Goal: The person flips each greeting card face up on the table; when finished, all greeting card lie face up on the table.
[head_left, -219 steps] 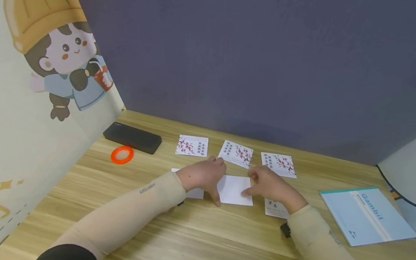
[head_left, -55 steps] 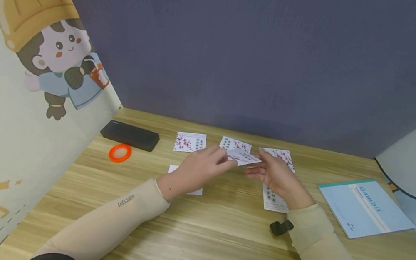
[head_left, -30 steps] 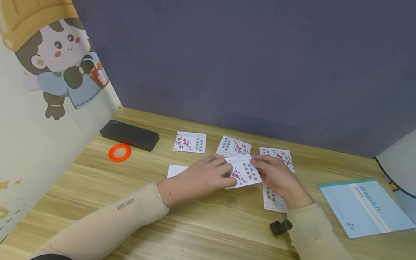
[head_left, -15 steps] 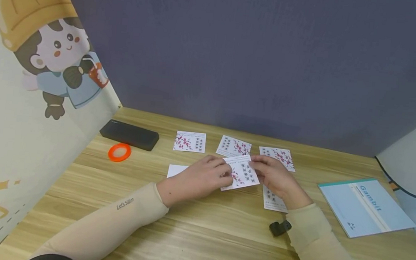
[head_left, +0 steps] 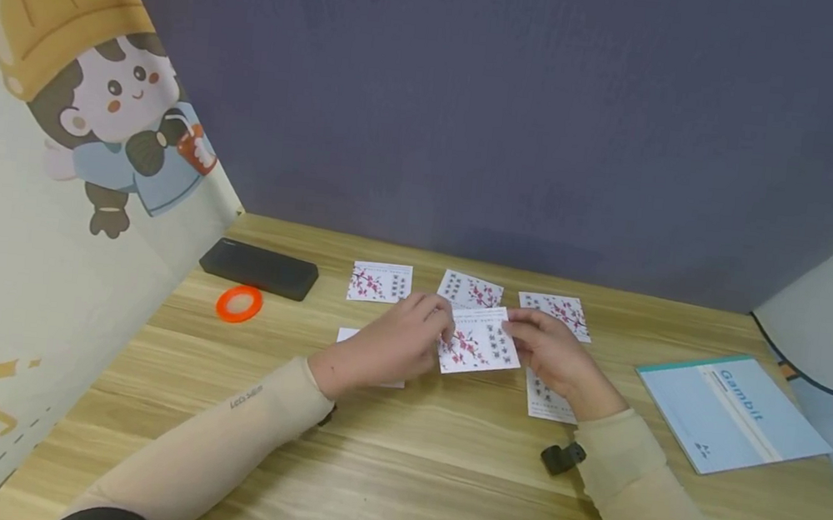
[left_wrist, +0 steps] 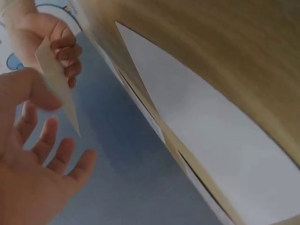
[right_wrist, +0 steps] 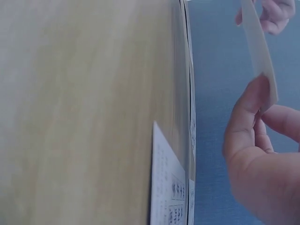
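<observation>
Above the table, my right hand [head_left: 554,353] pinches the right edge of a white printed card [head_left: 479,346] between thumb and fingers. Pink blossoms and dark characters face up on it. In the right wrist view the card [right_wrist: 260,51] stands nearly edge-on in that pinch. My left hand [head_left: 401,338] is at the card's left edge; in the left wrist view its fingers [left_wrist: 65,154] are spread, the thumb overlapping the card. Whether the thumb touches it, I cannot tell. Partly under my left hand lies a blank-faced card [left_wrist: 201,122]; a printed card [head_left: 548,400] lies below my right hand.
Along the back lie three blossom cards: a left one [head_left: 380,283], a middle one [head_left: 474,288] and a right one [head_left: 569,315]. A black case [head_left: 259,268] and an orange ring-shaped roll [head_left: 239,304] are at left. A blue Gambit notebook [head_left: 736,415] lies at right.
The middle front card, earlier blank side up on the table, has been lifted and turned printed side up. Just now my left hand has shifted up and left, its fingers coming off the card's face.
</observation>
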A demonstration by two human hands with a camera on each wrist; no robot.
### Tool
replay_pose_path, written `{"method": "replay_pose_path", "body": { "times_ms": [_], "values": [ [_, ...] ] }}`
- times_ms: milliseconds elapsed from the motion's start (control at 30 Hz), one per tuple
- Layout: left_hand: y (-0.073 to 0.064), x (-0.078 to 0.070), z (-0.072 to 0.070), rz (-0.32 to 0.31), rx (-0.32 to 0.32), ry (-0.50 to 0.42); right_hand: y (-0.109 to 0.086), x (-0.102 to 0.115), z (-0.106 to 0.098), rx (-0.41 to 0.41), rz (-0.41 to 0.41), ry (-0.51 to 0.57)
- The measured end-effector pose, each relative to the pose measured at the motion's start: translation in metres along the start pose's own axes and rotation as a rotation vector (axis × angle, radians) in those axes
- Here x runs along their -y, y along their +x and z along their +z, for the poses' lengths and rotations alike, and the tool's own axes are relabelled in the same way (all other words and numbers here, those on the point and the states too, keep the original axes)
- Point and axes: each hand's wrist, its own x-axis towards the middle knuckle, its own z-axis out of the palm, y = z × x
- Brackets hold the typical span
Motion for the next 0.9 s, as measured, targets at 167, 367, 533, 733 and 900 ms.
{"method": "replay_pose_path", "body": {
  "times_ms": [167, 367, 533, 733, 900],
  "values": [
    [0.005, 0.005, -0.005, -0.298, 0.024, -0.341, -0.001, 0.0, 0.0, 0.008, -0.006, -0.002],
    [0.01, 0.01, -0.006, -0.595, 0.088, -0.59, -0.003, 0.0, 0.0, 0.014, -0.011, -0.001],
    [0.011, 0.011, -0.004, -0.641, 0.171, -0.575, -0.003, 0.0, 0.002, 0.03, -0.008, 0.012],
    [0.01, 0.011, 0.0, -0.612, 0.212, -0.497, -0.002, -0.001, 0.005, 0.042, 0.025, -0.089],
    [0.01, 0.01, 0.005, -0.59, 0.259, -0.399, -0.001, 0.001, 0.009, 0.028, 0.066, -0.26]
  ]
}}
